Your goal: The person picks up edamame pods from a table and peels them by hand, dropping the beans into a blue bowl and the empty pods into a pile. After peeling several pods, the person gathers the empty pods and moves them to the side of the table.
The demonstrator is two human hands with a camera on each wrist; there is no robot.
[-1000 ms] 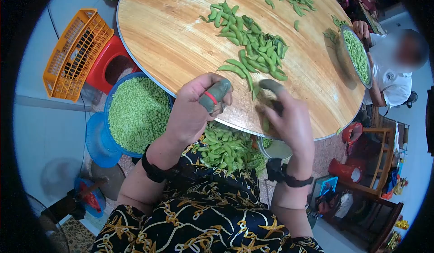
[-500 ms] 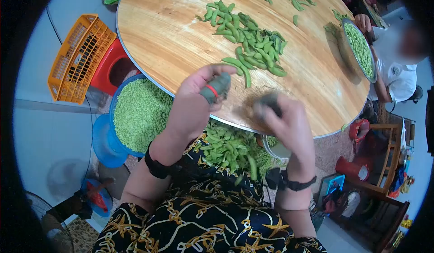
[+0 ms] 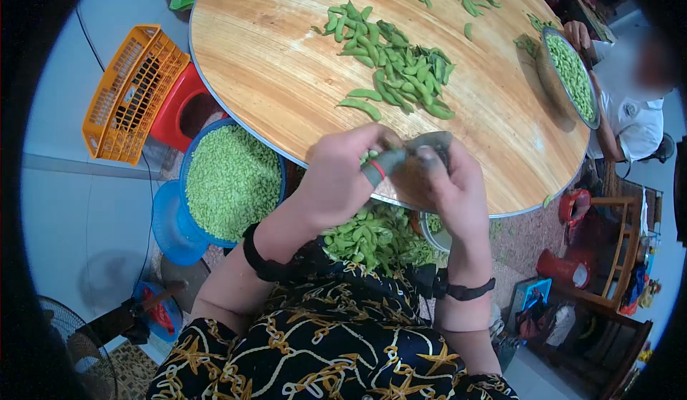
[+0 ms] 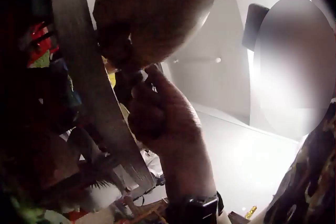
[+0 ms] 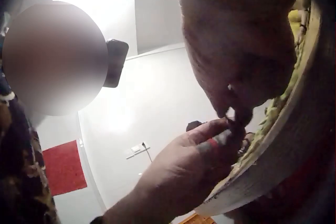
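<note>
1. Right now your left hand [image 3: 336, 174] is curled around a few green beans [image 3: 370, 155], just over the near part of the table. A red band [image 3: 378, 169] sits around one of its covered digits.
2. Your right hand [image 3: 461, 185] meets it at the fingertips, its thumb and fingers bent inward. Whether it pinches anything is hidden; you cannot tell from the wrist views either, which are dark there.
3. Straight ahead, beyond your fingertips, lies the pile of pods [image 3: 404, 71]. Its nearest stray, a curved pod [image 3: 360, 106], rests a little apart on the pile's left side. The long axis of that pod runs mostly crosswise to you, its right end angled toward you. Your left hand is the nearer one to it; your right hand is nearer the pod [image 3: 438, 111] at the pile's right corner.
4. A strip of wood separates both hands from the pile, so forward reach over the table [image 3: 265, 64] looks unobstructed.
5. The rounded near edge passes beneath your hands. Below it, more pods [image 3: 361, 237] are heaped by your lap, with a pale container [image 3: 426, 232] by your right wrist.
6. Farther out, a blue basin [image 3: 184, 185] of beans stands left, below table height; a metal bowl [image 3: 547, 78] sits at the far right edge.
</note>
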